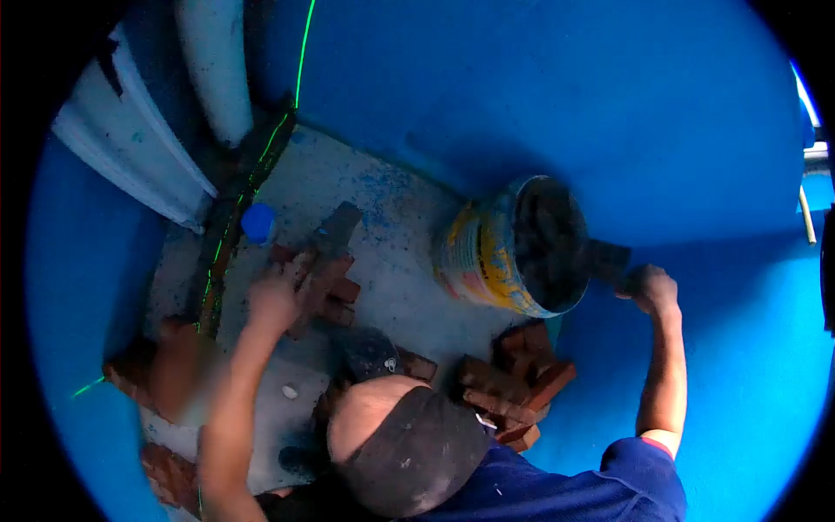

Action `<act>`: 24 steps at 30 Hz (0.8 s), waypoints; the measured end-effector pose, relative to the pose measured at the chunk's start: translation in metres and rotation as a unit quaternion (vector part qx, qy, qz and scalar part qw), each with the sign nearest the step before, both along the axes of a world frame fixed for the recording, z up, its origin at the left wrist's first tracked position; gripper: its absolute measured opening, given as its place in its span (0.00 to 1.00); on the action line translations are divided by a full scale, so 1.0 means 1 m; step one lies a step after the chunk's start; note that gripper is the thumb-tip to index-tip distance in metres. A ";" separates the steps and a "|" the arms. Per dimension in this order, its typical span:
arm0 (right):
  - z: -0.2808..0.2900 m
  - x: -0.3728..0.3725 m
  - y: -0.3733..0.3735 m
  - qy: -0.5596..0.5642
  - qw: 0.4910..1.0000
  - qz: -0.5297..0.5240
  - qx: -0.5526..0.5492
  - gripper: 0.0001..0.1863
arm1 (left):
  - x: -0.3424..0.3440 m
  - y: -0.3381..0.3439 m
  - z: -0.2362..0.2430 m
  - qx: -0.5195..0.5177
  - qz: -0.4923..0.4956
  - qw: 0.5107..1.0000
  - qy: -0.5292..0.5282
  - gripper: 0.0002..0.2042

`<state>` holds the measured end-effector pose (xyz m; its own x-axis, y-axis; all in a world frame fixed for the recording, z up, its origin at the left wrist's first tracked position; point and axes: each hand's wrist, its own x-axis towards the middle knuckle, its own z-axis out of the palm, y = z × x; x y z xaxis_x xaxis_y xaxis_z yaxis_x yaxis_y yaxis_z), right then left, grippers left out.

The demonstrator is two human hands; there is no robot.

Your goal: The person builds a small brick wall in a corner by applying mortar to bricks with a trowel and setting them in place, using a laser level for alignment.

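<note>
Red bricks (323,280) lie stacked on the grey floor (391,252) between blue walls; left hand (277,296) rests on this stack, fingers curled on a brick, grip closed on it. Right hand (651,289) clamps a trowel (604,259), its blade inside the tilted bucket (509,248) of dark mortar. More bricks (517,383) are piled below the bucket. Blue cap (257,221) sits near the green laser line (261,148).

Blue walls and scattered odds around a grey floor

A blue round cap (257,221) lies far left beside a green laser line (271,139); white pipes (174,104) lean at the far left; loose red bricks (513,383) pile near right; a white pebble (290,392) lies on the grey floor (391,252).
</note>
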<state>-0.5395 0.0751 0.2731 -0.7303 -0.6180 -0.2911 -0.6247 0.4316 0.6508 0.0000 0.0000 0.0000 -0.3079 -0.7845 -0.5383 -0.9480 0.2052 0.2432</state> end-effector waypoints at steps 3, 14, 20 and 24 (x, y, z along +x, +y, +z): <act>-0.003 -0.009 -0.005 0.033 0.991 0.129 0.026 0.18 | -0.018 0.002 -0.036 -0.033 0.105 0.991 0.069 0.26; -0.068 0.118 0.022 -0.304 0.884 0.258 -0.244 0.16 | -0.042 0.024 -0.025 -0.003 0.177 0.949 0.260 0.17; -0.187 0.224 0.029 -0.742 0.653 -0.089 -0.122 0.22 | -0.152 0.042 0.041 0.136 0.267 0.736 0.607 0.16; -0.173 0.217 0.029 -0.658 0.681 -0.129 -0.294 0.15 | -0.158 0.044 0.029 0.033 0.108 0.779 0.617 0.19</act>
